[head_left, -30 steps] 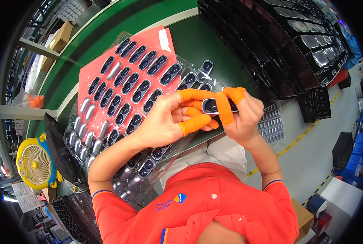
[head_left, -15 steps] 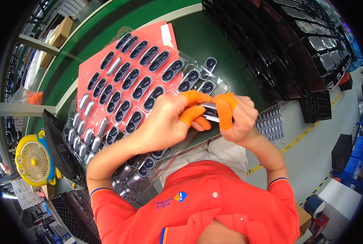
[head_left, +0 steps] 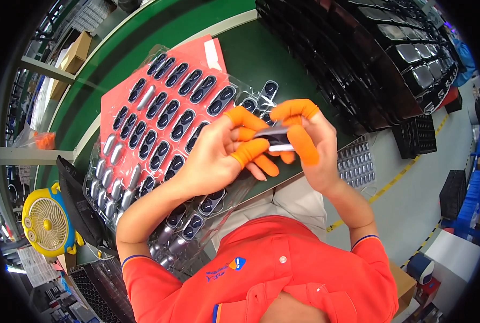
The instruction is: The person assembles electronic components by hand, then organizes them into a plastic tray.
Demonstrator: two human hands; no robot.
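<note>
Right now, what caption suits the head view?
Left hand and right hand, orange-tipped, hold a small dark part near a filled clear tray.

Green workbench point(head_left: 240, 59), pale metal frame point(head_left: 30, 156), grey floor point(head_left: 409, 202), yellow floor line point(head_left: 395, 182)

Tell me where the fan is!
The fan is at the head view's far left, next to a black object, left of the pink sheet.

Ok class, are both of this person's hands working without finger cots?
No, the left hand and the right hand both wear orange finger cots while holding the dark, pale-rimmed piece.
</note>
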